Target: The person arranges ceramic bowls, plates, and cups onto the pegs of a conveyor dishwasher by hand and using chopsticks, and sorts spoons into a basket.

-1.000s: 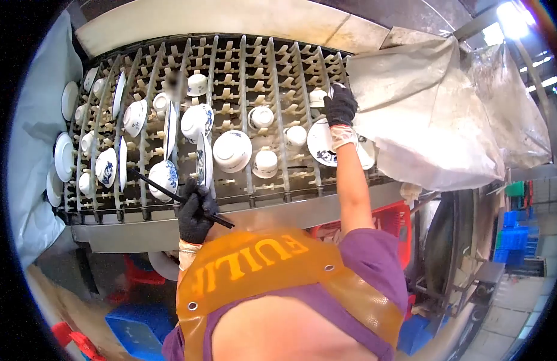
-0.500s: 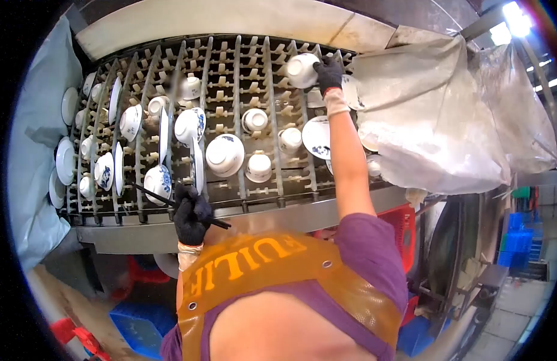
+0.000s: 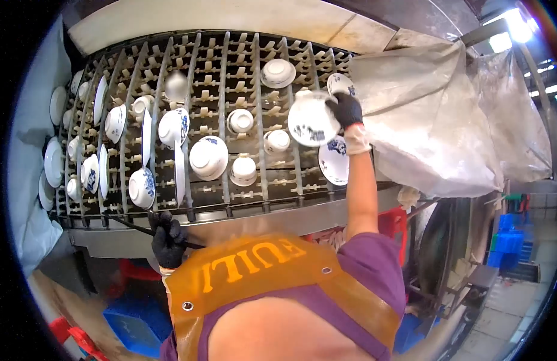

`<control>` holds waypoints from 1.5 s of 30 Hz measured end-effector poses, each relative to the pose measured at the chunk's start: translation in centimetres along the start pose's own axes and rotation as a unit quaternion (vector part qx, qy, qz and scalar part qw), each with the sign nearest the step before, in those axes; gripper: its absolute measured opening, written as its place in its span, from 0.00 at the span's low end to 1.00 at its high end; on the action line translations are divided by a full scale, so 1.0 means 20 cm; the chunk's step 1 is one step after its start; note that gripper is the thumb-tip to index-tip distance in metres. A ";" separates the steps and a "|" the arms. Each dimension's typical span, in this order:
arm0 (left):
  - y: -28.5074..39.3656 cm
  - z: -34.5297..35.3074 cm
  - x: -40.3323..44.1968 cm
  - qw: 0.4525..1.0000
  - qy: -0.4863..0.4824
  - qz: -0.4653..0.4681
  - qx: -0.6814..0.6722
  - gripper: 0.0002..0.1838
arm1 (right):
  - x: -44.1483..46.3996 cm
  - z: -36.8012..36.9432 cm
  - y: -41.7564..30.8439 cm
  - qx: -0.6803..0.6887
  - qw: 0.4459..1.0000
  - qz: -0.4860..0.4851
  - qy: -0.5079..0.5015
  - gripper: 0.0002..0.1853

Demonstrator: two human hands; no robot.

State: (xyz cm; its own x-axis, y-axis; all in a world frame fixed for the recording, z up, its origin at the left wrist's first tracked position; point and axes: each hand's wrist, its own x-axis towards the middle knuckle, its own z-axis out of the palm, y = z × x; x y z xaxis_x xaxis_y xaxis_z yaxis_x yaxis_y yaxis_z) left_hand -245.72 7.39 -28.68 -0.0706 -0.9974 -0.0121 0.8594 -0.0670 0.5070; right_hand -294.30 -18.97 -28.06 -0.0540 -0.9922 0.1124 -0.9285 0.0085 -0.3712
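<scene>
My right hand point(image 3: 345, 109), in a black glove, grips the edge of a white plate point(image 3: 310, 114) with a dark floral rim, tilted over the pegged conveyor rack point(image 3: 225, 90). Just right of it, another blue-patterned plate point(image 3: 334, 161) leans on the pegs, and a smaller dish point(image 3: 340, 84) stands by the plastic curtain. An upturned bowl point(image 3: 278, 72) sits behind my right hand. My left hand point(image 3: 168, 240), also gloved, is closed around thin black chopsticks point(image 3: 131, 225) at the rack's front edge, near a blue-patterned bowl point(image 3: 142, 187).
More bowls point(image 3: 208, 157), cups point(image 3: 243, 170) and upright plates point(image 3: 104, 171) fill the rack's left and middle. A plastic curtain point(image 3: 429, 120) hangs at the right, a blue sheet point(image 3: 34, 129) at the left. Below stand a blue crate point(image 3: 137, 325) and a red basket point(image 3: 392, 225).
My right hand has left the bowl on the rack, come nearer, and now holds a plate. The dishes have shifted left. My left hand has moved left and down with the chopsticks.
</scene>
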 end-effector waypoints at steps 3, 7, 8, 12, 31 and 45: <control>-0.01 -0.01 0.01 1.000 -0.021 -0.012 0.002 0.23 | 0.24 -0.03 -0.12 0.003 0.991 0.014 0.131 0.17; -0.06 0.01 -0.01 0.999 0.009 0.016 0.038 0.23 | 0.52 0.02 -0.06 0.048 0.960 -0.065 0.268 0.16; -0.07 0.00 -0.02 0.999 0.006 0.021 0.040 0.23 | 0.57 0.02 0.01 0.115 0.967 -0.049 0.223 0.15; -0.10 -0.01 -0.01 1.000 0.000 0.008 0.027 0.23 | 0.67 0.10 0.29 0.045 0.986 -0.057 0.148 0.15; -0.24 -0.04 -0.07 0.996 0.078 -0.036 0.003 0.24 | 0.70 0.36 0.80 -0.036 0.996 -0.040 -0.073 0.24; -0.38 0.09 0.00 0.998 0.043 0.006 0.050 0.22 | 0.51 0.17 0.70 -0.053 0.990 0.124 0.030 0.22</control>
State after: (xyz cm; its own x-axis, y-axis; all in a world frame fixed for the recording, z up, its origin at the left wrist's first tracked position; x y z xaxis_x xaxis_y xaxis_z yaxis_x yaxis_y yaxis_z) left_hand -253.17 8.03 -30.94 -0.0132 -0.9968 -0.0783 0.8045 -0.0571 0.5912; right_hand -306.71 -29.48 -35.19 -0.3046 -0.9487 0.0853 -0.9170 0.2679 -0.2954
